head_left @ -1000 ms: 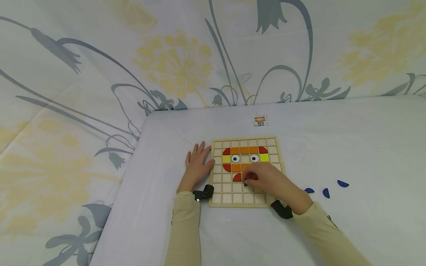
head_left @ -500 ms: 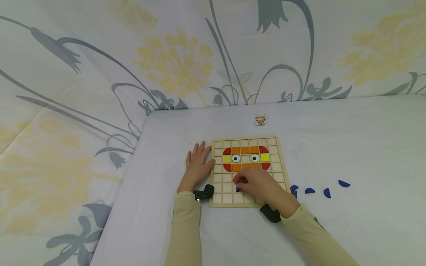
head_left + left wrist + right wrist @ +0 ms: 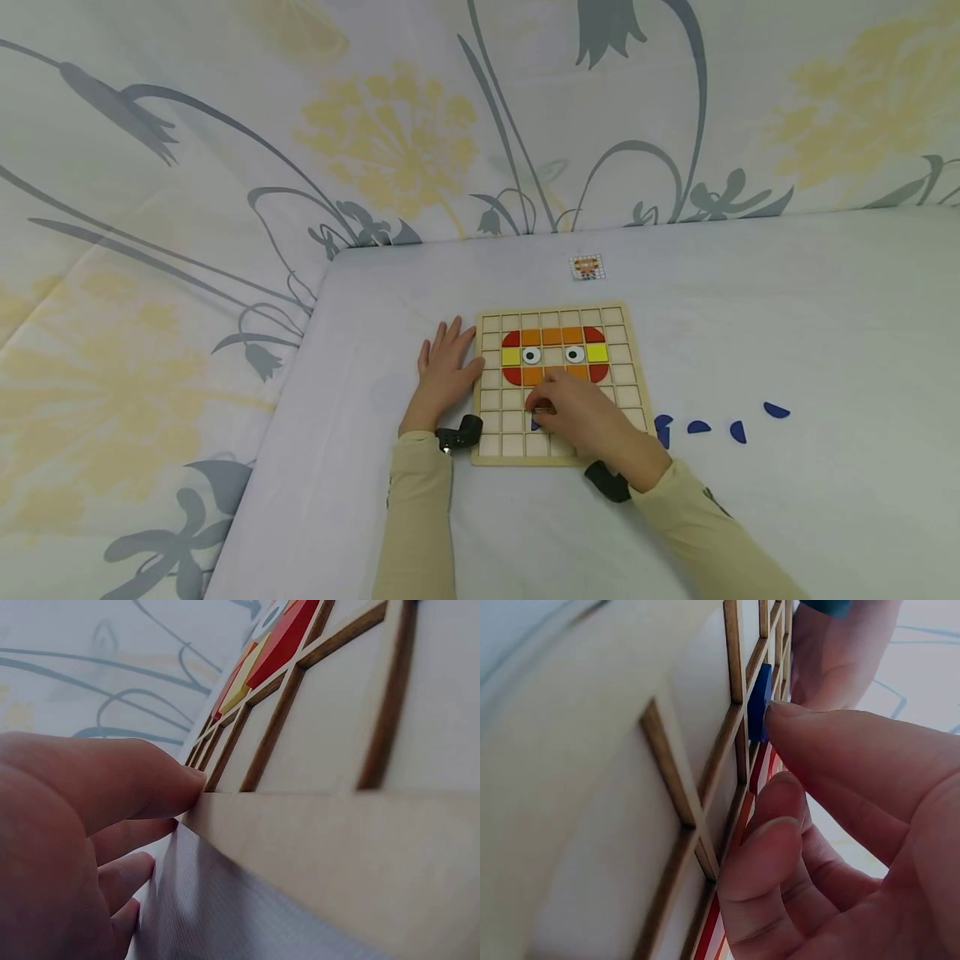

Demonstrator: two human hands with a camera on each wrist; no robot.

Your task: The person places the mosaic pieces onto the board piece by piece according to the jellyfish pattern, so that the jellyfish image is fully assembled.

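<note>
A square wooden grid board [image 3: 618, 335] lies on the white cloth, holding red, orange and yellow tiles and two round eye pieces in a face-like pattern. My right hand [image 3: 581, 408] is over its lower middle, with a blue half-disc piece [image 3: 759, 705] at the fingertips. In the right wrist view the thumb is against that piece, which stands at a grid cell, while the other fingers curl below. My left hand [image 3: 448, 375] lies flat at the board's left edge, fingers spread. The left wrist view shows its thumb [image 3: 150, 776] touching the frame.
To the right of the board several loose blue pieces [image 3: 738, 432] lie on the cloth. A small picture card [image 3: 587, 267] with a gridded pattern lies behind the board. Flower-patterned fabric [image 3: 405, 142] rises at the back and left.
My right hand has moved left and slightly toward the body with the blue piece, then stayed nearly still. More blue pieces show beside the board. My left hand has kept its place.
</note>
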